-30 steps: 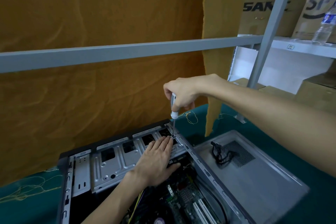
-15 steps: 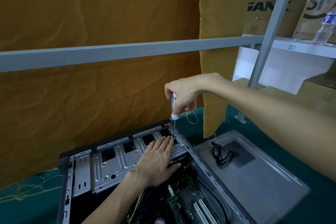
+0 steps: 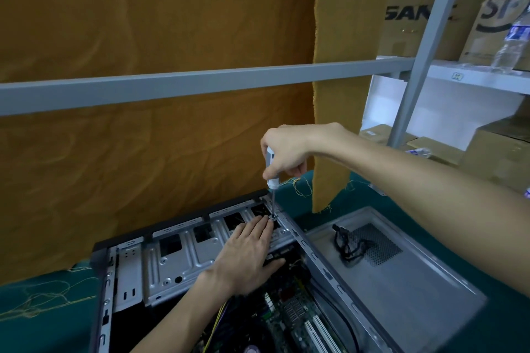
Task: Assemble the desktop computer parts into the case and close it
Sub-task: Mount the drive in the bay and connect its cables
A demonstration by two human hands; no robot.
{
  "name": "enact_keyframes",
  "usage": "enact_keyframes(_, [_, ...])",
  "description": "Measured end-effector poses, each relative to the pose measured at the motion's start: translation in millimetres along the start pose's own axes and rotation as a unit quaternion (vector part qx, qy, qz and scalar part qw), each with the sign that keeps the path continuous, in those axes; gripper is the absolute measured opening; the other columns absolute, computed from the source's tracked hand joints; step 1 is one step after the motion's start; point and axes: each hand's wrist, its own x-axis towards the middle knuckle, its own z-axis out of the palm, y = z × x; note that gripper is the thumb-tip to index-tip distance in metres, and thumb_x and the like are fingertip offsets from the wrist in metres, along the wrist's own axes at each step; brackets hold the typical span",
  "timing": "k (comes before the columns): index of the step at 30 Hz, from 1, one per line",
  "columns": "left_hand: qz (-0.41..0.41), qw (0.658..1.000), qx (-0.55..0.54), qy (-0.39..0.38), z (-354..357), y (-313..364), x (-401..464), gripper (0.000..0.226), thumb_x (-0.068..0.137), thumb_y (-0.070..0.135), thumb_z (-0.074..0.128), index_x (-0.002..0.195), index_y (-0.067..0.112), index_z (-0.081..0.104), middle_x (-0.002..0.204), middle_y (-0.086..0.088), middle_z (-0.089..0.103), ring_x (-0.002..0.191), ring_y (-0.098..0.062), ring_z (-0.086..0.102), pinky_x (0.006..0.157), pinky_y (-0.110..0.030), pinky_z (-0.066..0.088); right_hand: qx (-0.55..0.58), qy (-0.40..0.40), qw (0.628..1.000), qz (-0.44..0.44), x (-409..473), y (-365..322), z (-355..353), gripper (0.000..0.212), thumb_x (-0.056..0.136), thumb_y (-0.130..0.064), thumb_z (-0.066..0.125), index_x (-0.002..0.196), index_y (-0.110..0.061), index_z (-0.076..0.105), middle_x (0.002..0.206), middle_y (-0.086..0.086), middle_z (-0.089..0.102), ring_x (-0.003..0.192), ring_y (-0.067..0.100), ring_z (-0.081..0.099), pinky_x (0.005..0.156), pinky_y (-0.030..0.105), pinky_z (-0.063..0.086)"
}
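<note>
Right hand: right hand (image 3: 286, 149) grips an upright screwdriver (image 3: 271, 173), tip at the case's (image 3: 321, 264) far corner.
Left hand: left hand (image 3: 246, 255) flat, fingers (image 3: 259, 226) straight, on the drive bracket (image 3: 183, 261).
Around: side panel (image 3: 407, 278) beside it on the desk (image 3: 40, 332); grey rail (image 3: 172, 84) crossing above.

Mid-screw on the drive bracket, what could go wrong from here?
1. The left hand lies flat with fingertips right beside the tip of the screwdriver; a slip could jab them.
2. The right hand grips only the handle top; the shaft may tilt and cam out.
3. A dropped screw could fall onto the motherboard below.
</note>
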Motion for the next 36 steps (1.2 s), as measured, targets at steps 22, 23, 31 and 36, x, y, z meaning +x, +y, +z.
enact_keyframes(22, [-0.006,0.999,-0.035,0.014,0.8,-3.8,2.4,0.095,0.095,0.075,0.033,0.163,0.02,-0.003,0.171,0.003,-0.004,0.157,-0.018,-0.002,0.126,-0.04,0.001,0.069,0.183,0.98,0.042,6.5,7.5,31.0,0.037,0.096,-0.042,0.068,0.095,-0.013,0.045,0.08,0.006,0.07,0.05,0.01,0.067,0.04,0.019,0.046])
enact_keyframes(23, [-0.004,0.999,-0.034,0.012,0.5,-4.4,2.7,0.094,0.095,0.075,0.033,0.163,0.02,-0.003,0.171,0.004,-0.004,0.156,-0.017,-0.002,0.125,-0.04,0.002,0.105,0.133,0.985,0.03,5.0,7.4,25.0,0.034,0.094,-0.031,0.072,0.099,-0.012,0.044,0.088,0.007,0.069,0.056,0.011,0.068,0.043,0.02,0.05])
enact_keyframes(31, [0.001,0.999,-0.033,0.014,2.4,-5.8,4.5,0.095,0.095,0.076,0.032,0.163,0.02,-0.002,0.171,0.005,-0.003,0.156,-0.017,-0.002,0.125,-0.04,0.002,-0.091,0.138,0.986,0.035,-0.5,-2.5,18.1,0.03,0.093,-0.04,0.069,0.087,-0.012,0.059,0.071,0.002,0.067,0.051,0.014,0.065,0.042,0.026,0.045])
enact_keyframes(36, [0.002,0.999,-0.03,0.02,1.9,-5.7,5.4,0.096,0.095,0.076,0.033,0.163,0.019,-0.001,0.171,0.003,-0.002,0.156,-0.018,-0.001,0.125,-0.039,0.003,0.012,0.053,0.998,-0.01,0.4,-3.1,6.1,0.019,0.093,-0.02,0.074,0.089,-0.003,0.067,0.061,0.007,0.071,0.049,0.02,0.071,0.042,0.023,0.051])
